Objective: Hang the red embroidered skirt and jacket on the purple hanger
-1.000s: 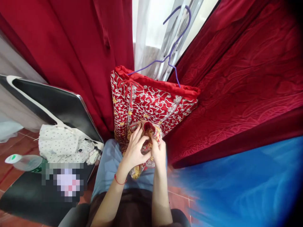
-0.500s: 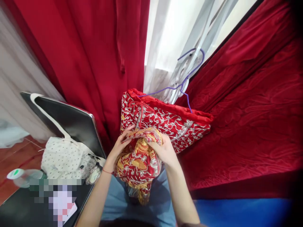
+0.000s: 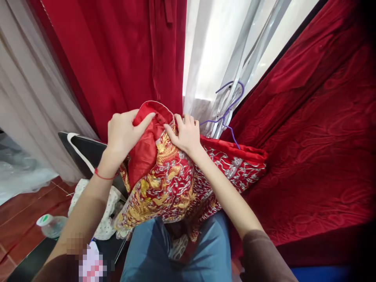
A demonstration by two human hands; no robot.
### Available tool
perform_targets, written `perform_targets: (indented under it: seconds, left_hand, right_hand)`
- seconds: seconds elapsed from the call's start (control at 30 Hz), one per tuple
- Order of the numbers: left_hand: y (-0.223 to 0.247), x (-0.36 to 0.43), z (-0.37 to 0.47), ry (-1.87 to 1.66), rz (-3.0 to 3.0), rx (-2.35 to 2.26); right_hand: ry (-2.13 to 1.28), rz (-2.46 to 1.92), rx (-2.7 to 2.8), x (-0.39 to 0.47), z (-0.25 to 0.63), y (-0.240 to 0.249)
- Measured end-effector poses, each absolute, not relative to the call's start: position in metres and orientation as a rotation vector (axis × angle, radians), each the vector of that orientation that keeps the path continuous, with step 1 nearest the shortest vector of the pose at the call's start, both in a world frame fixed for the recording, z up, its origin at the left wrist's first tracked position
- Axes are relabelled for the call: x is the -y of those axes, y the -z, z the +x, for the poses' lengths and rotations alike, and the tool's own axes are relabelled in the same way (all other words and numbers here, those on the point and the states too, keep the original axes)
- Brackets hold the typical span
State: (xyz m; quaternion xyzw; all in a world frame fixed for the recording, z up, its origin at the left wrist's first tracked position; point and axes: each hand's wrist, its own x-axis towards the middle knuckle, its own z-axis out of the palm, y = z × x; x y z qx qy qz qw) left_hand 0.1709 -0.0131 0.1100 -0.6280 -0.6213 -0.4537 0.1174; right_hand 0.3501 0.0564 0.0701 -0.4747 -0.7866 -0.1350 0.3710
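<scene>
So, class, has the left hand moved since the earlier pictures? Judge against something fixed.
Yes: the left hand has moved up and leftward in the view, judged against the black chair back.

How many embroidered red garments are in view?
2. One embroidered garment is in the left hand and right hand; a second garment is behind it, by the purple hanger. Folds may hide more.

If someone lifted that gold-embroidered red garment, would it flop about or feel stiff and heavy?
Probably floppy: the gold-embroidered red garment folds and sags below the left hand and right hand. Its dense embroidery likely adds weight and some stiffness. The shiny red lining may feel slippery.
</scene>
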Motion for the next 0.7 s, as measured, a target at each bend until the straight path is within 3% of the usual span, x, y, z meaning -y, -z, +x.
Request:
perform_targets:
  seconds: [0.3, 0.5, 0.7]
  left_hand:
    - [-0.175, -0.028, 0.167, 0.867, -1.770, 2.003]
    - [-0.159, -0.085, 0.178, 0.526, -1.787, 2.056]
    - [-0.143, -0.116, 0.165, 0.551, -1.833, 2.005]
  right_hand:
    - [0.417, -1.266, 2.193, -0.055, 0.355, -0.047]
    - [0.518, -1.180, 2.464, -0.030, 0.381, -0.057]
    - [0.418, -0.925, 2.680, 0.000, 0.409, -0.087]
